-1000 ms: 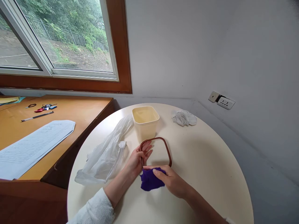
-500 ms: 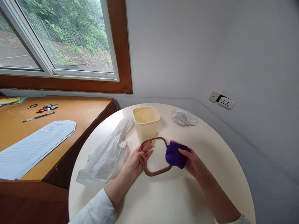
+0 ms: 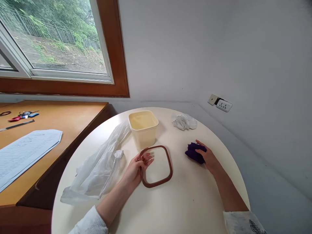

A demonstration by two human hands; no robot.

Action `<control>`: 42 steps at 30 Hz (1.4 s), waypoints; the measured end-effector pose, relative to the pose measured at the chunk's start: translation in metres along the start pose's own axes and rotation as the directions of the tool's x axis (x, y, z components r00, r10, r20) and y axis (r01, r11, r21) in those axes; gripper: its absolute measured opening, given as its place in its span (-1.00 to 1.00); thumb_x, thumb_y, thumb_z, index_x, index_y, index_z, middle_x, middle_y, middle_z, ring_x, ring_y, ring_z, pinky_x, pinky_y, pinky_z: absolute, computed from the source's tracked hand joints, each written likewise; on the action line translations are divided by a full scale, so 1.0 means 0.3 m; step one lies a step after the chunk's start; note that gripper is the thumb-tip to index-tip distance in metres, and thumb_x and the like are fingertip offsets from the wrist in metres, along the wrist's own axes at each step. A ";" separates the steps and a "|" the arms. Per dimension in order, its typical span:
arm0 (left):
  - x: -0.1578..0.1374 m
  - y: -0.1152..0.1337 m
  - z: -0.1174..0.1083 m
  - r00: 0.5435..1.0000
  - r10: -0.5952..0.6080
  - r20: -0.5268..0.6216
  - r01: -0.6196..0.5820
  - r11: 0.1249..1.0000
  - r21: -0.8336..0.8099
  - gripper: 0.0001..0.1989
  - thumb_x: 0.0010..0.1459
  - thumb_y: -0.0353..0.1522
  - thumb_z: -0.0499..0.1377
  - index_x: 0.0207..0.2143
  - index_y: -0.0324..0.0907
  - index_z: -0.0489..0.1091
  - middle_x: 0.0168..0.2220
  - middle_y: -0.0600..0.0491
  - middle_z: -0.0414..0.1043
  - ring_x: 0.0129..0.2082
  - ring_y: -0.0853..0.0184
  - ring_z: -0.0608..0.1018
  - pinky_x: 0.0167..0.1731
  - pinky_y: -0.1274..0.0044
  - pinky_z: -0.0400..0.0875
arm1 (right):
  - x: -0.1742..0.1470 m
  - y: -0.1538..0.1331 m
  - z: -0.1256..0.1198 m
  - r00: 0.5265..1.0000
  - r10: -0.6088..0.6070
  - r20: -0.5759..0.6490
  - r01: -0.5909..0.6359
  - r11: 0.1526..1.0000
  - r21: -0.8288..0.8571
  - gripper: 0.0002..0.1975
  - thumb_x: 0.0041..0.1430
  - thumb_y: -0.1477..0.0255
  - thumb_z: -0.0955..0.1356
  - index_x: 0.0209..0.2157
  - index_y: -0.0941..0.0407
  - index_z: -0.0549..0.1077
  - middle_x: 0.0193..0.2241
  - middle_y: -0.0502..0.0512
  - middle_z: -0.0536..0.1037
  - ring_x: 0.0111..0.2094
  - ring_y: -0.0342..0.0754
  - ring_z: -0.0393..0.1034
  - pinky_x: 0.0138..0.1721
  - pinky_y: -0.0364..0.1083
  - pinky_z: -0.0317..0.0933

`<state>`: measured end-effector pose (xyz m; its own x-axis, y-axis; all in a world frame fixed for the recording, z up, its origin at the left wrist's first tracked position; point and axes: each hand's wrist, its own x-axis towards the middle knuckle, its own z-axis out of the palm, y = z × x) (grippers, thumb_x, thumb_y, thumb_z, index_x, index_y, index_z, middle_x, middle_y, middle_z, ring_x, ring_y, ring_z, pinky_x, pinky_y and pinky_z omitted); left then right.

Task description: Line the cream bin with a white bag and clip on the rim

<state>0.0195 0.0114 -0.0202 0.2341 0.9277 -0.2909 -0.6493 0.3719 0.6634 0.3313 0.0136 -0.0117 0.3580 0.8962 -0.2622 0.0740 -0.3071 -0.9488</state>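
Between the thumb and fingers of my left hand [image 3: 136, 169] is a brown, rounded-square ring [image 3: 170, 169], held by its left side above the table. It looks like the rim of a bin. My right hand [image 3: 207, 157], off to the right, grips a folded purple cloth [image 3: 195, 152] low over the tabletop; whether the cloth touches the table I cannot tell. Just behind the ring stands an open cream plastic bin [image 3: 145, 135], upright.
A crumpled clear plastic bag [image 3: 97, 169] lies left on the round white table [image 3: 195, 208]. Another crumpled plastic piece [image 3: 184, 122] sits at the back right. To the left, a wooden desk [image 3: 70, 112] bears papers [image 3: 31, 149], a pen [image 3: 18, 125] and keys [image 3: 24, 114].
My right hand has moved the purple cloth away from the ring, to the right. The ring stays in my left hand. The whole view has shifted slightly to the right.
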 end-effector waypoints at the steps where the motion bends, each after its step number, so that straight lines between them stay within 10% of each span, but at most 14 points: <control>1: 0.001 0.000 -0.001 1.000 0.000 0.005 0.000 1.000 0.007 -0.37 -0.35 -0.77 -0.05 -0.21 -0.22 0.45 -0.31 0.07 0.47 -0.23 0.38 0.50 0.08 0.41 0.27 | 0.006 0.004 0.000 0.999 -0.016 -0.029 0.014 0.997 -0.075 -0.40 -0.03 0.36 0.34 0.12 -0.05 0.25 -0.03 0.10 0.43 -0.08 0.02 0.37 -0.02 0.03 0.21; 18: -0.009 0.005 -0.002 1.000 -0.030 0.009 0.029 0.999 0.017 -0.52 -0.17 -0.71 0.07 -0.18 -0.23 0.45 -0.34 0.06 0.42 -0.32 0.41 0.47 0.00 0.44 0.36 | 0.042 0.087 -0.029 0.931 -0.328 -0.163 0.098 0.652 -0.752 -0.40 0.06 0.33 0.22 0.17 0.10 0.09 -0.05 0.18 0.38 -0.08 0.12 0.30 -0.13 0.06 0.20; 23: -0.010 0.005 -0.005 0.999 -0.034 0.025 0.034 0.999 0.007 -0.52 -0.15 -0.71 0.07 -0.16 -0.23 0.44 -0.37 0.08 0.40 -0.33 0.43 0.47 -0.04 0.48 0.39 | 0.024 0.064 0.008 0.792 -0.562 -0.237 0.217 0.622 -0.752 -0.48 0.07 0.33 0.22 0.10 0.15 0.21 0.03 0.27 0.31 0.04 0.18 0.17 0.01 0.16 0.07; 28: -0.013 0.008 -0.001 0.999 -0.029 0.041 0.029 1.000 0.000 -0.50 -0.14 -0.71 0.06 -0.13 -0.22 0.42 -0.39 0.09 0.40 -0.34 0.46 0.48 -0.04 0.48 0.39 | -0.094 0.013 0.146 0.739 -0.674 -0.018 0.572 0.641 -0.512 -0.71 0.18 0.29 0.18 -0.16 0.13 0.37 -0.49 0.01 0.43 -0.46 -0.12 0.30 -0.33 -0.14 0.20; 33: -0.015 0.009 0.005 0.997 -0.029 0.065 0.029 1.000 -0.004 -0.50 -0.14 -0.70 0.08 -0.12 -0.20 0.42 -0.39 0.10 0.40 -0.31 0.44 0.49 -0.03 0.48 0.37 | -0.204 -0.001 0.264 0.689 -0.646 0.330 0.701 0.477 -0.530 -0.71 0.17 0.24 0.22 -0.53 0.11 0.30 -0.69 -0.10 0.23 -0.62 -0.21 0.13 -0.49 -0.19 0.03; 42: -0.032 0.016 0.023 0.987 -0.064 0.148 0.059 0.998 0.036 -0.52 -0.08 -0.66 0.10 -0.08 -0.21 0.41 -0.39 0.08 0.40 -0.29 0.41 0.47 0.01 0.44 0.29 | -0.199 0.016 0.285 0.676 -0.644 0.358 0.694 0.394 -0.603 -0.67 0.16 0.32 0.20 -0.64 0.10 0.11 -0.73 -0.11 0.17 -0.65 -0.22 0.03 -0.51 -0.19 -0.07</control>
<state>0.0191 0.0044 -0.0093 0.3795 0.8967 -0.2279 -0.6075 0.4272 0.6696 0.2308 -0.0139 -0.0157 -0.1385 0.9183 0.3709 0.8385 0.3080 -0.4495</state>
